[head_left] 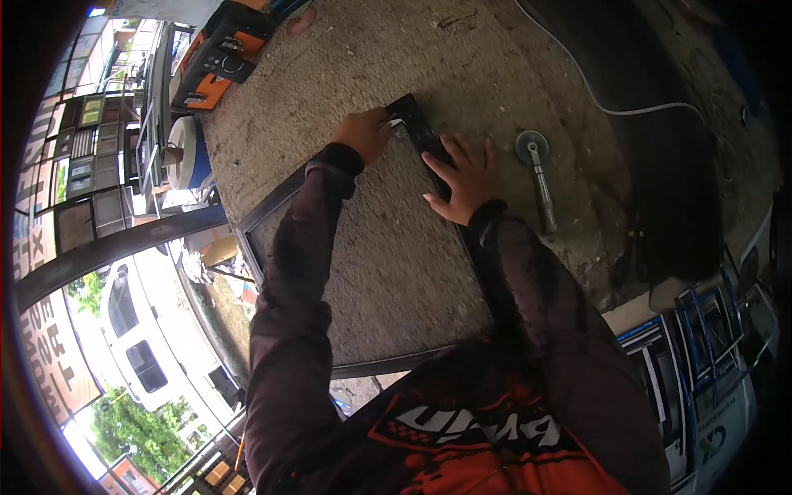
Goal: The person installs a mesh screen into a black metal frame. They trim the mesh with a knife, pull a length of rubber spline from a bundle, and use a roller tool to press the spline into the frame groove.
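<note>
A dark rectangular frame [425,136] lies on a rough, worn work surface, one corner pointing away from me. My left hand [363,136] is closed at that far corner. From its fingers a small pale pointed piece [396,122] sticks out against the inner edge of the frame; the rest of it is hidden in the hand. My right hand [464,177] rests with fingers spread on the right-hand bar, just nearer than the corner. To the right of it lies a hand tool [532,153] with a round disc head and a slim metal handle, touched by neither hand.
An orange and black tool case [221,62] stands at the far left, near a round white and blue container [188,153]. A pale cable [590,87] runs along the right over a dark sheet [676,181]. Pliers-like handles [634,247] lie at its edge. Framed panels [660,371] lean lower right.
</note>
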{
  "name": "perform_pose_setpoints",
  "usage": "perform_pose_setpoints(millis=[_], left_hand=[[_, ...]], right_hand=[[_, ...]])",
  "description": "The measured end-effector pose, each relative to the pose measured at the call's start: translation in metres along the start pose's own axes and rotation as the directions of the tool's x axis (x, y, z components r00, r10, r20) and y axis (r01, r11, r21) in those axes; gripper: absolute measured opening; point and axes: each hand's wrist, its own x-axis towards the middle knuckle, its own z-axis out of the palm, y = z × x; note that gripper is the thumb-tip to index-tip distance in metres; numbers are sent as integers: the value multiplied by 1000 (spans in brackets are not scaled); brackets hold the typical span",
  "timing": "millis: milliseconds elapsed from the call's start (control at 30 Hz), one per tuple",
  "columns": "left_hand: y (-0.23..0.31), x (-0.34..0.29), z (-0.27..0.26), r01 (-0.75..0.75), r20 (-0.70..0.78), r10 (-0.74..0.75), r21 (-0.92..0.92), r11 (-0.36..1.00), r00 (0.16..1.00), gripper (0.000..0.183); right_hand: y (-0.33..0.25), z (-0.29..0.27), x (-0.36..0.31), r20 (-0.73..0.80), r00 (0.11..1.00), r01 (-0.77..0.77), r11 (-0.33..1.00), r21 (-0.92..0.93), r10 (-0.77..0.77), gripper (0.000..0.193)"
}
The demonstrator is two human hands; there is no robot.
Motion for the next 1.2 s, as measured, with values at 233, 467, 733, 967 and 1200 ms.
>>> perform_pose_setpoints(millis=[233, 467, 733, 967, 1200], left_hand=[[29, 37, -20, -110, 283, 36, 252, 961, 958, 25], [32, 44, -91, -146, 146, 99, 355, 923, 984, 20], [20, -136, 20, -85, -523, 20, -101, 991, 852, 28], [-26, -430, 215, 781, -557, -622, 78, 620, 550, 26], [-91, -608, 238, 809, -545, -837, -467, 356, 54, 35]], right_hand=[[-1, 8, -2, -55, 998, 22, 999, -29, -23, 68], [-2, 4, 3, -45, 999, 27, 997, -74, -31, 69], [-1, 13, 0, -131, 990, 45, 999, -22, -48, 55], [4, 18, -3, -158, 986, 39, 998, -55, -47, 52], [-5, 32, 3, -126, 984, 112, 988, -103, -125, 55]])
